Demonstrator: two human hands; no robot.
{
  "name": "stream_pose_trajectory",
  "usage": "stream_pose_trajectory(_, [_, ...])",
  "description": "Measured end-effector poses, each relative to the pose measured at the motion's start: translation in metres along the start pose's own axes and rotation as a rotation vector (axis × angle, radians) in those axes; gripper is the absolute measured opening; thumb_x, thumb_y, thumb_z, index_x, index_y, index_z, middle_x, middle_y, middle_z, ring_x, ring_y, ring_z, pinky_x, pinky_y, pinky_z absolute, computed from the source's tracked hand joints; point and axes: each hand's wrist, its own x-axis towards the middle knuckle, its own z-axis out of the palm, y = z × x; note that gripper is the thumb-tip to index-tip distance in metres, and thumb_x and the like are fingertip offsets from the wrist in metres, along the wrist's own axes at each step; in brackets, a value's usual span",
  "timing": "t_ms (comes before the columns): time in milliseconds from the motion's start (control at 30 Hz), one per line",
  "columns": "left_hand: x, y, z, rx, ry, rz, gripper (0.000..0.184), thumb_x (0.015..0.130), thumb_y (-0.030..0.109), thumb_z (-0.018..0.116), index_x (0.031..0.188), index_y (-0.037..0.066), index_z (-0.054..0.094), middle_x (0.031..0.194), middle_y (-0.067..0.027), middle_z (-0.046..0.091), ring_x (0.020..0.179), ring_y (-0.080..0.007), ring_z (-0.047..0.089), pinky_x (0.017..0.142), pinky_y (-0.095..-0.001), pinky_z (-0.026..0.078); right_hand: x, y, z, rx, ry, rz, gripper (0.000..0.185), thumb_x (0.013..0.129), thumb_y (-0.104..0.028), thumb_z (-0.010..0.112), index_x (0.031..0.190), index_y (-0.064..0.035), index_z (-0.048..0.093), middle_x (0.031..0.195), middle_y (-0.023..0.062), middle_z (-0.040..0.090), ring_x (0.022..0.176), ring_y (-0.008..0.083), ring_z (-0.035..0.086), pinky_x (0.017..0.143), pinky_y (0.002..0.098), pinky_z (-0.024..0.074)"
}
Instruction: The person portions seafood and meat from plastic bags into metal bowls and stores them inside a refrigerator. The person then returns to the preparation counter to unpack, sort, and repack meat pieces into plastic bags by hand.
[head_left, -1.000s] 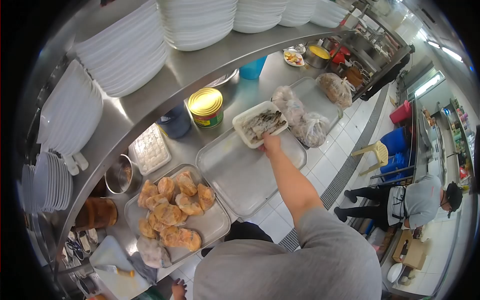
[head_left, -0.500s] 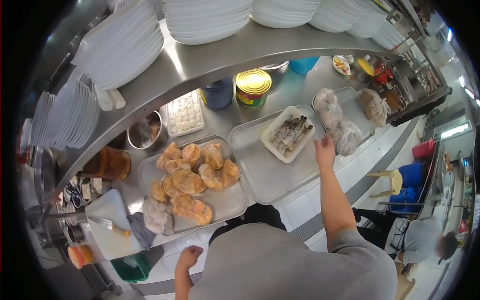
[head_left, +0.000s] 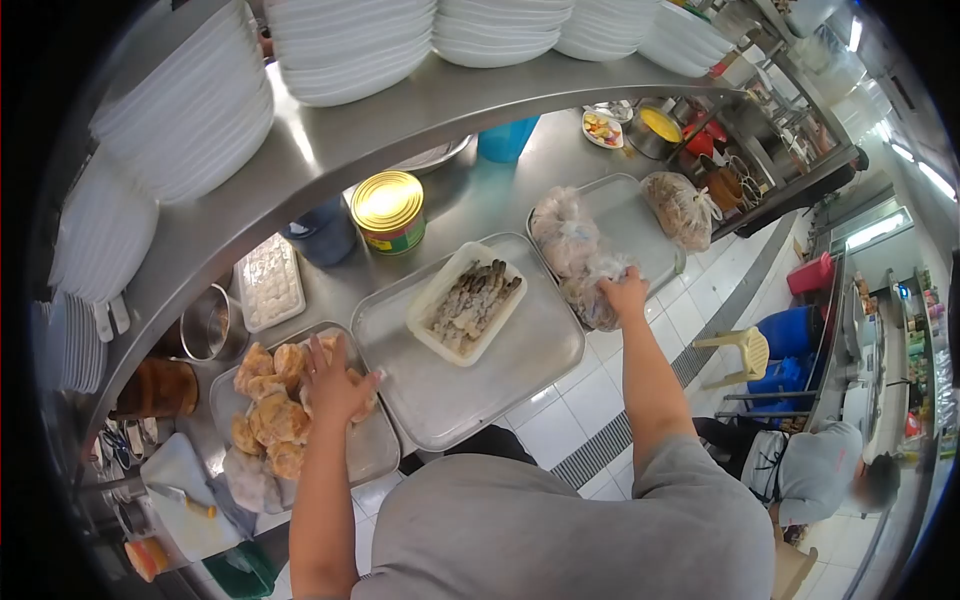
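Observation:
My left hand (head_left: 335, 385) lies with its fingers spread over the orange-coloured bagged pieces (head_left: 275, 415) on the left metal tray (head_left: 375, 455); what is under the palm is hidden. My right hand (head_left: 625, 295) is closed on the top of a clear plastic bag (head_left: 590, 300) on the right tray (head_left: 625, 215). Another knotted bag (head_left: 563, 230) touches it on the far side. Between my hands, a white tub (head_left: 450, 330) of peeled-looking shrimp (head_left: 470, 312) sits on the middle tray (head_left: 500, 385).
Stacks of white plates (head_left: 345, 45) fill the steel shelf (head_left: 400, 105) above the counter. Behind the trays stand a large can (head_left: 388, 212) and a white tray of pale pieces (head_left: 270, 283). A knife (head_left: 188, 500) lies on a cutting board (head_left: 185, 520). A person (head_left: 815, 475) is at the right.
My left hand has come up from beside my body onto the left tray's bags. My right hand has reached the plastic bag and closed on it. The view has shifted to the right.

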Motion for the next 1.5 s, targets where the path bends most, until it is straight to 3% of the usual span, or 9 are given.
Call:
stream_pose_trajectory(67, [0.021,0.005,0.005,0.075,-0.186,-0.255,0.082,0.072,0.048,0.077,0.145,0.015,0.055,0.166,-0.0227,0.019,0.151,-0.0443,0.021,0.121,-0.0612,0.016,0.008,0.009,0.011,0.015,0.112,-0.01,0.074,0.077,-0.042,0.075,0.133,0.0037,0.058,0.136,0.0371,0.048,0.126,0.0518,0.049,0.11,0.0475,0.0411])
stream_pose_trajectory(333, [-0.017,0.006,-0.007,0.289,-0.362,-0.205,0.073,0.068,0.051,0.076,0.129,0.01,0.068,0.163,-0.0238,0.025,0.152,-0.0408,0.019,0.121,-0.0652,0.011,0.039,0.042,0.006,0.244,0.484,-0.147,0.049,0.093,-0.03,0.064,0.114,0.0138,0.06,0.112,0.0304,0.065,0.107,0.0434,0.061,0.095,0.0462,0.0458])
stream_pose_trajectory(433, [-0.054,0.0,0.004,0.316,-0.276,-0.22,0.073,0.069,0.049,0.076,0.131,0.011,0.067,0.163,-0.0234,0.027,0.153,-0.0396,0.019,0.121,-0.0651,0.008,0.043,0.04,-0.02,0.407,0.509,-0.27,0.025,0.094,-0.021,0.067,0.096,0.0036,0.061,0.081,0.0093,0.064,0.076,0.0223,0.055,0.071,0.0401,0.0468])
stream_pose_trajectory(567, [-0.092,-0.013,0.012,0.289,-0.093,-0.234,0.073,0.069,0.045,0.076,0.134,0.012,0.064,0.162,-0.023,0.028,0.153,-0.0384,0.018,0.122,-0.0643,0.005,0.027,0.0,-0.084,0.824,0.334,-0.493,0.011,0.1,-0.009,0.063,0.105,0.0001,0.064,0.093,0.0045,0.069,0.084,0.0097,0.061,0.075,0.0261,0.049])
stream_pose_trajectory(833, [-0.109,-0.017,0.002,0.138,0.064,-0.166,0.072,0.073,0.036,0.075,0.139,0.012,0.059,0.159,-0.0217,0.032,0.152,-0.0402,0.02,0.12,-0.0687,0.006,-0.085,-0.148,-0.073,1.008,-0.117,-0.651,0.03,0.092,0.001,0.066,0.121,0.0001,0.063,0.112,0.0088,0.069,0.102,0.0156,0.065,0.093,0.0286,0.0492])
stream_pose_trajectory(967, [-0.127,-0.031,-0.009,0.078,0.169,-0.254,0.075,0.074,0.039,0.077,0.141,0.01,0.056,0.159,-0.0233,0.032,0.152,-0.0425,0.021,0.119,-0.0686,0.009,-0.175,-0.228,0.023,0.914,-0.457,-0.651,0.018,0.083,-0.005,0.073,0.1,-0.0065,0.067,0.082,-0.0027,0.063,0.073,0.0076,0.054,0.065,0.0248,0.0454])
stream_pose_trajectory(1167, [-0.167,-0.074,-0.007,-0.111,0.208,-0.193,0.084,0.078,0.043,0.077,0.148,0.007,0.047,0.159,-0.0269,0.032,0.15,-0.046,0.023,0.12,-0.0623,0.016,-0.304,-0.311,0.159,0.47,-0.816,-0.778,0.027,0.084,-0.023,0.068,0.099,-0.0026,0.062,0.094,0.0193,0.066,0.088,0.0407,0.064,0.076,0.0493,0.0518])
stream_pose_trajectory(1267, [-0.176,-0.081,0.009,-0.228,0.177,-0.138,0.09,0.08,0.04,0.077,0.154,0.005,0.038,0.16,-0.0287,0.029,0.149,-0.0474,0.025,0.12,-0.0595,0.018,-0.33,-0.316,0.198,0.493,-0.76,-1.16,0.03,0.081,-0.019,0.07,0.105,-0.0034,0.061,0.103,0.0222,0.064,0.1,0.0429,0.061,0.087,0.0515,0.0492])
stream_pose_trajectory(1500, [-0.19,-0.093,0.008,-0.284,0.198,-0.099,0.088,0.081,0.027,0.077,0.155,0.002,0.034,0.161,-0.0296,0.026,0.149,-0.0485,0.024,0.121,-0.0551,0.02,-0.276,-0.311,0.118,0.507,-0.293,-1.097,0.057,0.081,-0.017,0.073,0.134,-0.0034,0.055,0.139,0.0256,0.053,0.132,0.0434,0.048,0.111,0.047,0.0406])
